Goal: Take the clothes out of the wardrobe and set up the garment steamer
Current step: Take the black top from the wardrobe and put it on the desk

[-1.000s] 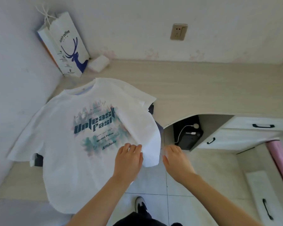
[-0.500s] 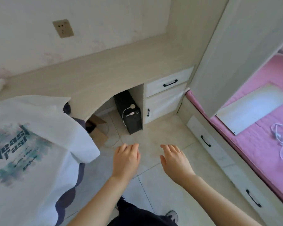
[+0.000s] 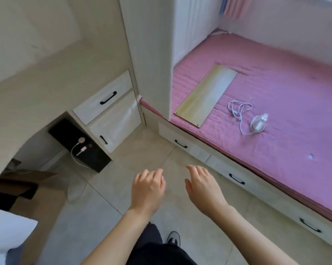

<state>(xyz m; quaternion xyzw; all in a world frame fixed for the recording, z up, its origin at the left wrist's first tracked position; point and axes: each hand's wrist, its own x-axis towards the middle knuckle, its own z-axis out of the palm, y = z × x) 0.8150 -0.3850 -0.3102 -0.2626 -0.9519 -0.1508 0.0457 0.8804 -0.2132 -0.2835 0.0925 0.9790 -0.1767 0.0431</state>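
Pale floor tiles (image 3: 142, 150) lie beneath left hand (image 3: 148, 190) and right hand (image 3: 203, 190), both loosely spread, empty.

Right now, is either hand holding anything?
No: the left hand and right hand both hang open and empty above the tiled floor, fingers spread.
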